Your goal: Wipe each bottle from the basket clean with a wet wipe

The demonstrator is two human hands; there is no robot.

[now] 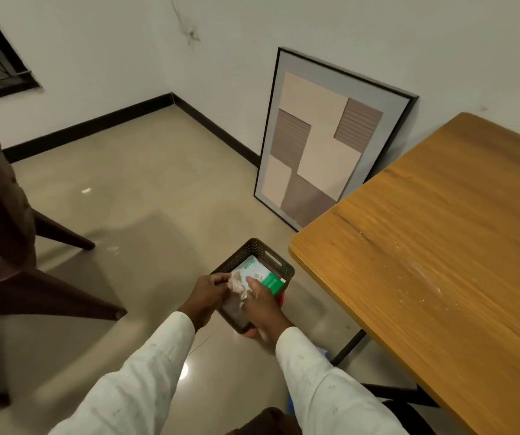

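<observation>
A dark basket (254, 251) is standing on the floor (133, 196), just beside the table (434, 233) corner. A white and green wipe pack (263, 273) is lying inside it. Both hands are being held over the basket. A crumpled wipe (236, 285) is being pinched by the left hand (211, 291), with the fingers curled round one end. The other end is being touched by the right hand (260, 304); it cannot be told if its fingers are really gripping the wipe or only pressing on it and the pack. No bottle is being seen clearly; only something red is showing under the right hand, at the basket edge.

It is judged that a wipe is being prepared. The wipe could be torn if it is being pulled from both ends too strongly. The light basket could be tipped if the hands are pressing on its near rim.
</observation>
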